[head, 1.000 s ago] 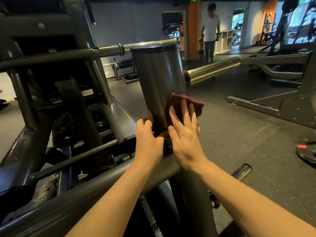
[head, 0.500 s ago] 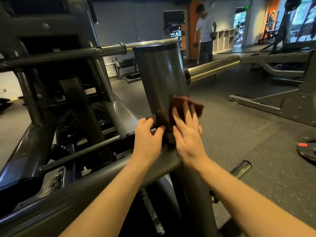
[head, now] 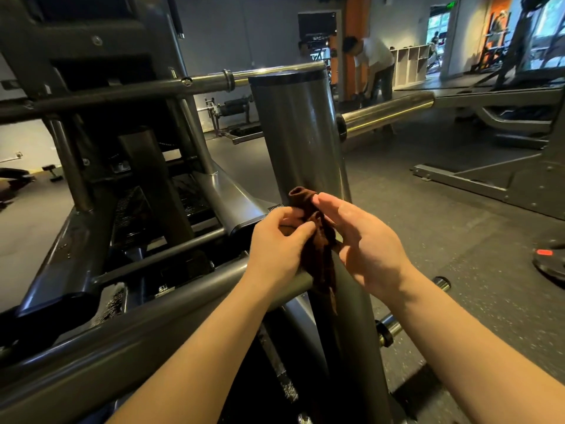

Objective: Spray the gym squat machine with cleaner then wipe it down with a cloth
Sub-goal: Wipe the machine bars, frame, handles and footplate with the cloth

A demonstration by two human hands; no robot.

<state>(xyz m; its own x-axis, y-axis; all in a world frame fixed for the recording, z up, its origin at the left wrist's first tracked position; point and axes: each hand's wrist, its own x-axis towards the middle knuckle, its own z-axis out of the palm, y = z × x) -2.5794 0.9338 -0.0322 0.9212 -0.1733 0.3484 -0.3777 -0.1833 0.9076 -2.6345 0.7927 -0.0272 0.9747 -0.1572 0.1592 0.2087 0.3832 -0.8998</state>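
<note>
Filling the left side, the squat machine [head: 91, 185] shows its dark grey frame, with a long crossbar [head: 137, 87] running toward the middle. Just right of centre, the left hand [head: 275, 243] has its fingers and thumb curled round a bunched dark brown cloth [head: 319, 255]. The cloth hangs in front of the machine's thick upright post [head: 296, 133]; whether it touches the post cannot be told. The right hand [head: 363, 240] stands beside it, palm turned inward and fingers straight, their tips against the cloth's upper fold. Past the post a chrome sleeve [head: 388, 113] sticks out to the right. Behind it a person [head: 374, 65] in a white top bends over. At the far right a weight plate [head: 550, 264] lies on the rubber floor [head: 458, 234].
</note>
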